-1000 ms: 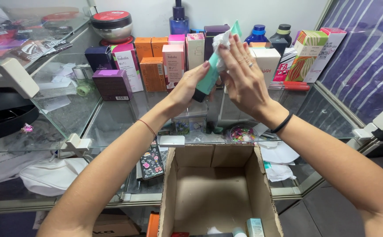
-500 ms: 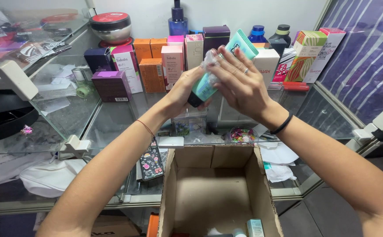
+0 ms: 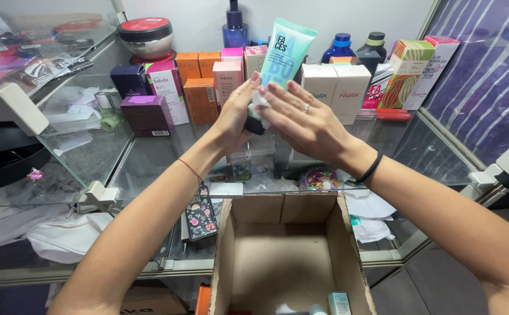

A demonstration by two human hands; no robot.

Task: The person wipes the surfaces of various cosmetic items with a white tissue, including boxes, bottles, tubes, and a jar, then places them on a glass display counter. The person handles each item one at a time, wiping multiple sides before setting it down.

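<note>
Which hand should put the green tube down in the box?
Probably the left hand: it grips the teal tube at its dark cap, while the right hand lies flat against it. The open cardboard box sits right below.

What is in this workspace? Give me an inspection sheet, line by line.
Surface: glass shelf, crowded.
Job's things: teal tube, upright, cap down, with white tissue against its lower end.
Clutter: open cardboard box below; small boxes and bottles behind; flowered phone case.
Hands: left hand holds the tube; right hand lies flat against it.
Cables: nothing seen.
Surroundings: white wall, purple panel at right.
</note>
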